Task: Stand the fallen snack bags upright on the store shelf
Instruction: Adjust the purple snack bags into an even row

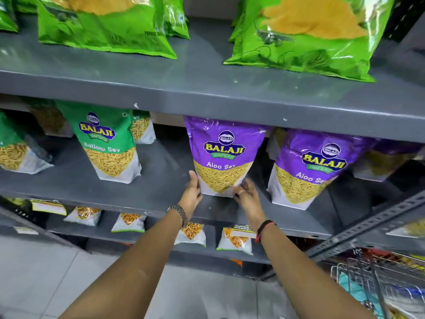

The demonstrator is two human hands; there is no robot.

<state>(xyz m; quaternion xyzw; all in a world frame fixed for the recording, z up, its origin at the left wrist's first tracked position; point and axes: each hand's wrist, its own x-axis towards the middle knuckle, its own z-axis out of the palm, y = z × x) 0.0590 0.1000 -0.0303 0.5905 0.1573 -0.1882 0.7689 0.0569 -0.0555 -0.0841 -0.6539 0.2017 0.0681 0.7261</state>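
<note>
A purple Aloo Sev bag stands upright on the middle grey shelf. My left hand presses against its lower left edge, and my right hand holds its lower right corner. A second purple Aloo Sev bag stands upright just to the right, with more purple bags half hidden behind it. To the left a green Ratlami Sev bag stands upright, and another green bag leans at the far left.
Large bright green bags sit on the top shelf. Small snack packets line the lower shelf. A wire cart stands at the bottom right beside a slotted metal upright.
</note>
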